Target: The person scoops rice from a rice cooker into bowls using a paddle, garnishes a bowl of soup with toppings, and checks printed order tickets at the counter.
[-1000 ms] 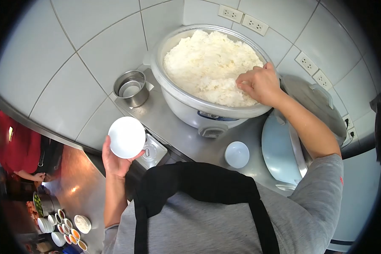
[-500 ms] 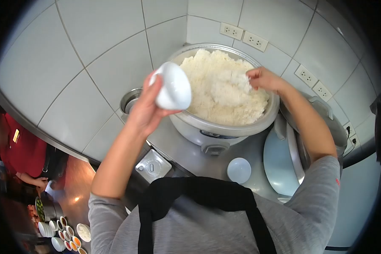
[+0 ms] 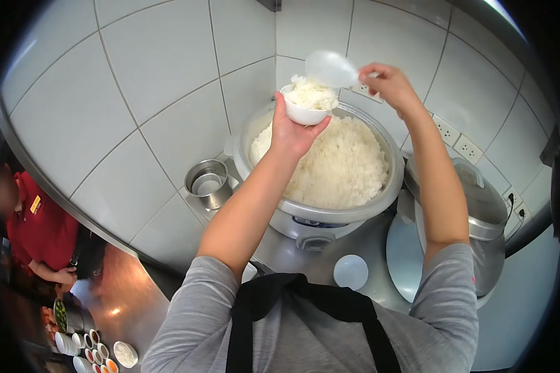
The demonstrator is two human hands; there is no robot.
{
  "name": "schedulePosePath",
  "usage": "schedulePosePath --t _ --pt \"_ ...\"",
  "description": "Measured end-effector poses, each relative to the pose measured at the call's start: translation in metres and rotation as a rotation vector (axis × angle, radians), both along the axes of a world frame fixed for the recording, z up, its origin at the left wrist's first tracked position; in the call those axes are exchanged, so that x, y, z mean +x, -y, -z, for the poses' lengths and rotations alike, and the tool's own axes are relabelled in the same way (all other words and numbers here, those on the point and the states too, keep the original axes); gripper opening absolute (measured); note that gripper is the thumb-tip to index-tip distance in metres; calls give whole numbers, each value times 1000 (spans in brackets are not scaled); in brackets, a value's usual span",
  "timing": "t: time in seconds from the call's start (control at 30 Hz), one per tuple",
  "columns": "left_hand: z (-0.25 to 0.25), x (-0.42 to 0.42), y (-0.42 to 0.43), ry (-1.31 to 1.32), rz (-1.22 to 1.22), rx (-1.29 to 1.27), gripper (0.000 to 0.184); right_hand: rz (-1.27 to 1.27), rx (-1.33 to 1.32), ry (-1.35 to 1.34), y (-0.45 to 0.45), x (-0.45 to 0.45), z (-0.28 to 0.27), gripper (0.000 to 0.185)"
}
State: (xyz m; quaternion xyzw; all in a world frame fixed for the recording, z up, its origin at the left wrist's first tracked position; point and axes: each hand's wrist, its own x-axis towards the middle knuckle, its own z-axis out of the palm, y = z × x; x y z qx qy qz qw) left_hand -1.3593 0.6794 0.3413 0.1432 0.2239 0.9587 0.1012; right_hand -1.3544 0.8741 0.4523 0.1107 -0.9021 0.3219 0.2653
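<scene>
A small white bowl (image 3: 305,114) heaped with rice (image 3: 312,94) rests in my left hand (image 3: 292,132), raised over the far left part of a big rice cooker (image 3: 390,194). My right hand (image 3: 386,84) pinches the handle end of a pale rice paddle (image 3: 331,68), whose blade is blurred and sits just above the heap in the bowl. Below both hands, the open cooker is full of cooked white rice (image 3: 336,168).
Another white bowl (image 3: 351,272) stands on the steel counter in front of the cooker. A metal pot (image 3: 208,184) is at the left, and a lidded cooker (image 3: 479,217) at the right. Wall sockets (image 3: 466,149) line the tiles. A person in a red shirt (image 3: 43,217) stands far left.
My left hand has turned the bowl upright and moved up and right; rice now heaps in it. My right hand has lifted the paddle out of the cooker to the bowl.
</scene>
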Motion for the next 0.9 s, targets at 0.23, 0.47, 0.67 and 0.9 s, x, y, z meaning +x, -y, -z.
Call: schedulePosePath --t 0.23,0.47,0.67,0.9 --pt "15 -11 20 -39 115 44 71 -326 -394 285 0 -18 32 19" --pt "15 -10 36 -61 187 -83 69 -417 -326 212 8 -31 50 18" --pt "7 -15 58 -65 193 -357 69 -416 157 -396 20 -35 61 26" --pt "18 -17 65 158 -92 -253 63 -47 476 -368 7 -51 88 25"
